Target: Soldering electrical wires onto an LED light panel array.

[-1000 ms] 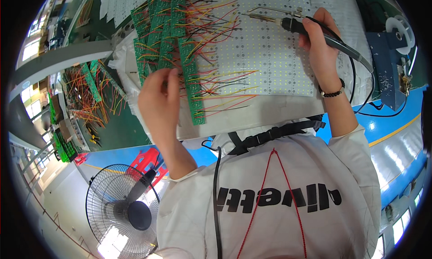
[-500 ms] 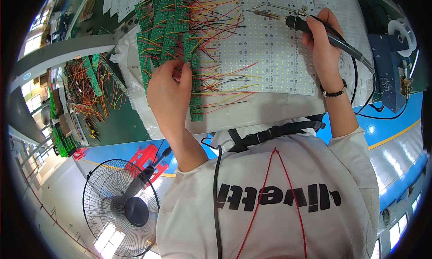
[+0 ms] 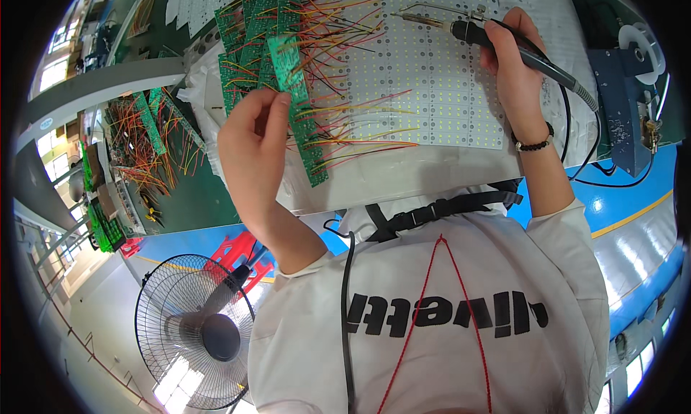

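My left hand [image 3: 252,144] pinches the edge of a long green circuit board [image 3: 308,144], thumb against fingers. The strip lies tilted at the left of the white LED panels [image 3: 439,90], its red, yellow and black wires reaching right over them. More green circuit boards [image 3: 252,51] with wires overlap beyond my left hand. My right hand [image 3: 517,72] is closed round the black handle of a soldering iron [image 3: 471,34]. A thin metal tube runs along the iron toward its tip, which points left above the panels, near the wire ends.
At right stands a dark blue box-shaped device [image 3: 622,112] with a white spool [image 3: 640,54] on top; cables run near it. A tray of wired boards [image 3: 144,137] lies at left. A black fan [image 3: 194,331] and a red plastic stool [image 3: 237,259] stand below the bench.
My left hand has shifted slightly left and down, and the pinched board has tilted, its upper part catching the light. The soldering iron has moved slightly left.
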`<state>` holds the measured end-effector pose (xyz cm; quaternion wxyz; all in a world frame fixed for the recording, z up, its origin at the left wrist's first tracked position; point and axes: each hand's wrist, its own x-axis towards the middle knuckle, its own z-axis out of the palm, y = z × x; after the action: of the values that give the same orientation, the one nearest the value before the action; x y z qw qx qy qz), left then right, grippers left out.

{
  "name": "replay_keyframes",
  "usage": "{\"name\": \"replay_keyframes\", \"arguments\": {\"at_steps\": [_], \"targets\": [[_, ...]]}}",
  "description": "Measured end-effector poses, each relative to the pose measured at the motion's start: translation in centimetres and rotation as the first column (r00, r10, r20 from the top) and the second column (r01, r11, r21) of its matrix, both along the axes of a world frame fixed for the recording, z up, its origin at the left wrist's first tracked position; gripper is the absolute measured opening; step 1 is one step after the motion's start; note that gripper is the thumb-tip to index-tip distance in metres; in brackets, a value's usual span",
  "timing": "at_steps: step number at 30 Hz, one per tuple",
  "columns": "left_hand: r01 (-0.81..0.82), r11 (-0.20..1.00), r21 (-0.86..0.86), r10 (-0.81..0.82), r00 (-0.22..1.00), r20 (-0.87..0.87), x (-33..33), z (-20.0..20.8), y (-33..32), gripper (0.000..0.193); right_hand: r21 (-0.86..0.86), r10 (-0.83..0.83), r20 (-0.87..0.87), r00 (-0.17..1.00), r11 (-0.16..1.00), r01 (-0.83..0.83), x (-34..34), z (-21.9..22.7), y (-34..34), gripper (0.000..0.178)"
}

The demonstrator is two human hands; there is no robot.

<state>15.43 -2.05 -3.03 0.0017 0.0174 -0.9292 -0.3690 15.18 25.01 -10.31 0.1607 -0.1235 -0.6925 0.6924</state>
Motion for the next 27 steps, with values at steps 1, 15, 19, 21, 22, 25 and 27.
{"name": "replay_keyframes", "arguments": {"at_steps": [1, 15, 19, 21, 22, 25, 27], "targets": [[0.021, 0.999, 0.03, -0.02, 0.999, -0.05, -0.3, 0.3, 0.1, 0.016, 0.0, -0.003, -0.001, 1.0, 1.0, 0.003, 0.0, 0.0, 0.0, 0.021], [0.12, 0.946, -0.3, -0.23, 0.902, -0.366, -3.8, -0.5, -0.1, 0.014, -0.027, -0.021, -0.011, 1.0, 0.999, 0.02, 0.0, 0.0, -0.2, 0.022], [0.278, 0.814, -0.511, -0.534, 0.703, -0.469, -3.4, -1.5, 0.4, 0.022, -0.003, -0.008, -0.011, 1.0, 1.0, 0.008, 0.0, 0.1, -0.1, 0.022], [0.277, 0.766, -0.579, -0.571, 0.708, -0.416, -3.6, -2.0, 0.7, 0.021, -0.013, -0.008, 0.0, 1.0, 1.0, 0.008, 0.0, 0.3, -0.2, 0.021], [0.281, 0.712, -0.644, -0.605, 0.711, -0.359, -3.7, -2.1, 0.7, 0.02, -0.011, -0.005, 0.0, 1.0, 1.0, 0.005, 0.0, 0.3, -0.2, 0.021], [0.3, 0.643, -0.704, -0.637, 0.72, -0.275, -4.0, -2.2, 0.8, 0.02, -0.035, -0.008, -0.009, 1.0, 0.999, 0.007, -0.2, -0.1, -0.3, 0.021], [0.336, 0.648, -0.684, -0.654, 0.706, -0.272, -4.5, -2.5, 0.9, 0.019, -0.061, -0.001, -0.025, 1.0, 0.998, -0.001, -0.2, -0.2, -0.2, 0.021]]}}
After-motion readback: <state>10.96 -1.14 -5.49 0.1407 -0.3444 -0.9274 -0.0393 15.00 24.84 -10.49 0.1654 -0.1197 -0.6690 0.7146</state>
